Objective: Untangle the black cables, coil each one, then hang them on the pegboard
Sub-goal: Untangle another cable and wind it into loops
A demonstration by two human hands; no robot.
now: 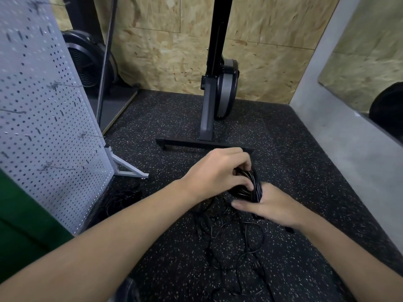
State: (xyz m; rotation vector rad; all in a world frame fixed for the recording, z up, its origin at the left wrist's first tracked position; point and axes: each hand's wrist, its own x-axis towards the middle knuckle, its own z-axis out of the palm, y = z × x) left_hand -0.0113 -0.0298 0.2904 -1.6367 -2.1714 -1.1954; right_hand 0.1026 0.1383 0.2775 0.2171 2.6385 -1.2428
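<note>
Gripping a cable coil over the floor tangle

Curling over the top of a black coil (pixel 253 185), the fingers of the left hand (pixel 218 171) are closed round its bunched loops, thumb underneath. The right hand (pixel 275 207) takes the coil's lower end in the crook of its thumb, which lies straight and points left. Its other fingers are hidden under the hand, so the hold is seen only from the back. The two hands meet at the coil, left above, right below, and the coil stands roughly upright between them, held above the floor (pixel 305 171).

Below the hands, loose black cables (pixel 231 238) trail down from the coil and sprawl in loops across the middle of the floor toward its near edge. A smaller dark tangle (pixel 126 196) lies near the left edge of the floor, by the foot of the pegboard (pixel 48 110).

The pegboard stands upright along the left edge on a white angled foot, with several thin hooks (pixel 56 85) sticking out of its face. None of the hooks in view carries a cable.

At the far edge of the floor, a black and grey machine (pixel 209 101) stands on a flat crossbar against a chipboard wall (pixel 163 51). A green sleeve (pixel 24 219) shows at the lower left.
</note>
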